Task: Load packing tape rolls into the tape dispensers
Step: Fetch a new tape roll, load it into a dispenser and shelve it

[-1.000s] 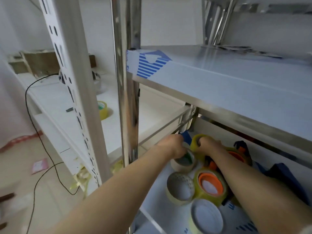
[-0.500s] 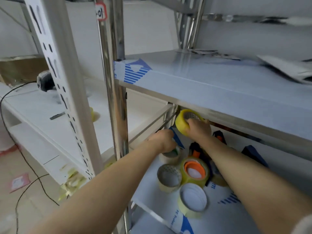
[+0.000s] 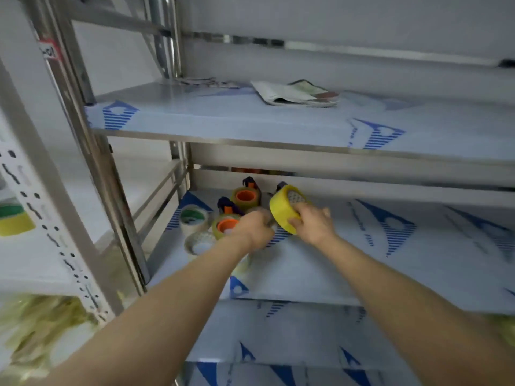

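Observation:
My right hand (image 3: 313, 225) grips a yellow packing tape roll (image 3: 282, 210), held tilted just above the middle shelf (image 3: 362, 260). Close to its left, my left hand (image 3: 253, 229) is curled round something mostly hidden beneath it, seemingly a tape dispenser. At the shelf's far left stand dark blue dispensers (image 3: 227, 204) loaded with orange-cored rolls (image 3: 245, 196). Beside them lie a loose roll with a green core (image 3: 192, 218) and a clear roll (image 3: 199, 245).
The upper shelf (image 3: 250, 126) hangs low over the work area, with papers (image 3: 298, 93) on it. A steel upright (image 3: 111, 190) stands to the left. Beyond it, a white rack (image 3: 33, 246) carries a yellow-and-green roll (image 3: 14, 218). Another shelf lies below.
My right hand lifted the yellow roll from the cluster and carried it right, away from the other rolls. My left hand came along beside it. The camera view swung right and up.

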`<state>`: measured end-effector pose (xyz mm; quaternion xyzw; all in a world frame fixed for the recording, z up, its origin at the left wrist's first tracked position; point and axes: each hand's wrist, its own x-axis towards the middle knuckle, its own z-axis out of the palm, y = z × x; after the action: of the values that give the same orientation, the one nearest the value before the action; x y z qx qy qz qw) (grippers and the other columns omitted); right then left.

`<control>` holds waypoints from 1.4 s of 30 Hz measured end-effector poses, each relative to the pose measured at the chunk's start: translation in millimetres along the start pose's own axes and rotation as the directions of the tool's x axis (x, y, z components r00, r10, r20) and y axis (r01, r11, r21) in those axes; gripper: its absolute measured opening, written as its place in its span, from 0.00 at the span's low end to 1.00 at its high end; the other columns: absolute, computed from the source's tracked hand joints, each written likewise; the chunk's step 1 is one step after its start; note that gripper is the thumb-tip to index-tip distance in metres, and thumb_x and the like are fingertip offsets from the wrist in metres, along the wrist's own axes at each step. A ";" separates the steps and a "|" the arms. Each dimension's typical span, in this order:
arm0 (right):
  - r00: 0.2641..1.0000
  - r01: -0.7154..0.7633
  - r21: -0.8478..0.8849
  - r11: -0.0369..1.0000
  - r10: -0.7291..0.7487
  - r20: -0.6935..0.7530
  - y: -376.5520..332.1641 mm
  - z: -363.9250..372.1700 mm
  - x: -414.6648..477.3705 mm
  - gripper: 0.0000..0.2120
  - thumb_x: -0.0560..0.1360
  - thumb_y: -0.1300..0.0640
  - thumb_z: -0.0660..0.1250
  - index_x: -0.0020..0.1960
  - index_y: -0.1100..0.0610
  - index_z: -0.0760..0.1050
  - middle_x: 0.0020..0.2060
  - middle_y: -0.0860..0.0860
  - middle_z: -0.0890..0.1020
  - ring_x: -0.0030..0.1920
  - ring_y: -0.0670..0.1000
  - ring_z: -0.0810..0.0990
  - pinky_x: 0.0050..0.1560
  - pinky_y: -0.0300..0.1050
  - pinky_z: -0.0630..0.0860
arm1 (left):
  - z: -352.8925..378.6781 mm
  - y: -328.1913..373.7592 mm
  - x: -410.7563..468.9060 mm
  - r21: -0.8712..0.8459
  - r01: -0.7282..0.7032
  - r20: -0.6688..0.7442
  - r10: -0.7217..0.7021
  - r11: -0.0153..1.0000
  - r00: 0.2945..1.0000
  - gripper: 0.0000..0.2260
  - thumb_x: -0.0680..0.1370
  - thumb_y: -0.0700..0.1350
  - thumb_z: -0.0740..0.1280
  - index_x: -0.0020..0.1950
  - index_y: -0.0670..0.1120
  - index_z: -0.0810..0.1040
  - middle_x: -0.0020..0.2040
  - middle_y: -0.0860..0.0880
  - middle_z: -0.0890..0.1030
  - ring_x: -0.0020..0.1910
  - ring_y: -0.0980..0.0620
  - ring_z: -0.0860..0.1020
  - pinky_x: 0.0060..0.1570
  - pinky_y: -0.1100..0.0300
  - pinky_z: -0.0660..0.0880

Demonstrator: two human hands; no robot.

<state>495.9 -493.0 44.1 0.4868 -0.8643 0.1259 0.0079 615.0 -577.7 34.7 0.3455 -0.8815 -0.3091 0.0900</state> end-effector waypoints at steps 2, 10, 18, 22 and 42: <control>0.995 -0.096 0.107 0.990 0.096 0.008 32.3 -8.3 -26.7 0.19 0.78 0.51 0.60 0.67 0.56 0.69 0.64 0.57 0.75 0.64 0.58 0.72 0.60 0.47 0.62 | 24.4 24.8 -6.2 0.005 -0.008 0.020 0.008 1.000 1.000 0.11 0.75 0.43 0.64 0.52 0.38 0.77 0.51 0.40 0.80 0.55 0.41 0.77 0.53 0.53 0.74; 0.922 -0.340 0.574 0.745 0.386 0.046 208.2 -35.7 -132.3 0.05 0.73 0.53 0.69 0.48 0.53 0.77 0.46 0.53 0.82 0.52 0.54 0.78 0.60 0.53 0.71 | 145.9 171.4 -28.1 -0.306 0.049 0.116 -0.014 0.951 0.993 0.10 0.76 0.40 0.65 0.56 0.40 0.78 0.54 0.39 0.77 0.56 0.44 0.76 0.57 0.56 0.72; 0.804 -0.446 0.699 0.559 0.594 0.038 412.4 -75.2 -250.1 0.15 0.73 0.56 0.69 0.53 0.67 0.76 0.51 0.63 0.81 0.53 0.62 0.80 0.58 0.60 0.74 | 305.8 362.1 -50.0 -0.721 0.321 0.361 -0.064 0.614 0.931 0.09 0.79 0.40 0.61 0.39 0.43 0.73 0.34 0.46 0.79 0.32 0.52 0.76 0.35 0.60 0.73; 0.761 -0.480 0.715 0.509 0.647 0.049 478.0 -91.5 -291.3 0.16 0.75 0.56 0.68 0.55 0.69 0.73 0.53 0.66 0.79 0.54 0.64 0.79 0.58 0.60 0.73 | 358.2 426.5 -53.1 -0.702 0.312 0.403 -0.004 0.640 0.915 0.09 0.79 0.41 0.61 0.39 0.43 0.73 0.26 0.50 0.79 0.26 0.54 0.76 0.32 0.62 0.71; 0.819 -0.305 0.850 0.430 0.574 0.004 715.6 -151.7 -221.4 0.19 0.75 0.68 0.65 0.65 0.69 0.69 0.62 0.62 0.76 0.59 0.55 0.75 0.65 0.53 0.71 | 485.1 618.5 112.0 -0.770 0.315 0.449 0.120 0.554 0.886 0.09 0.77 0.48 0.64 0.52 0.43 0.78 0.45 0.45 0.81 0.42 0.49 0.79 0.43 0.56 0.78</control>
<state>-7.9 80.7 10.6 0.1629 -0.7890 0.5786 -0.1273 8.7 -65.3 19.5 0.2305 -0.6058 -0.7613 0.0161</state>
